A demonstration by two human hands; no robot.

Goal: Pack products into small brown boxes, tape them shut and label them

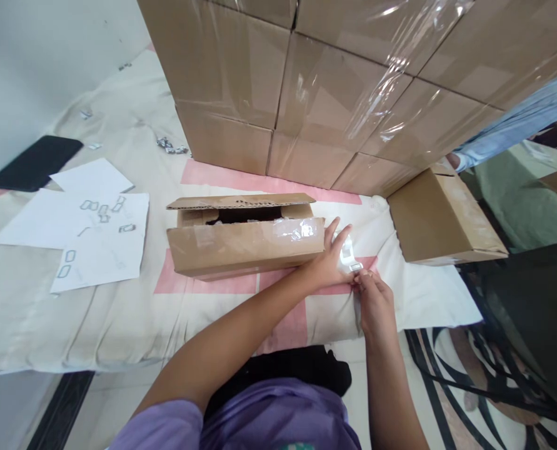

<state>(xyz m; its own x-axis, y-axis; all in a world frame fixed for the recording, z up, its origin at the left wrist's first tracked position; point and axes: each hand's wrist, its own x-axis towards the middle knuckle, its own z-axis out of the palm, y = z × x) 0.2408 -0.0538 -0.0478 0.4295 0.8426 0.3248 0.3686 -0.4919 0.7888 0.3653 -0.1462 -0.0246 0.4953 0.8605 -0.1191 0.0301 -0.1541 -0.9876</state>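
My left hand [331, 257] rests just right of an open long cardboard box [245, 245], fingers spread and lying on a small clear plastic packet [348, 253]. My right hand [374, 297] sits just below it, its fingers pinched on the packet's lower edge, where a small metal piece [356, 267] shows. Both hands lie on a white and pink cloth [212, 300]. The box's top flap is lifted and its inside is dark.
A wall of plastic-wrapped cartons [344, 81] stands behind. A smaller closed carton [440, 219] lies at right. White paper sheets [85, 237] with several small metal clips lie at left, beside a black pad [37, 161]. A light blue sleeve [517, 125] shows at far right.
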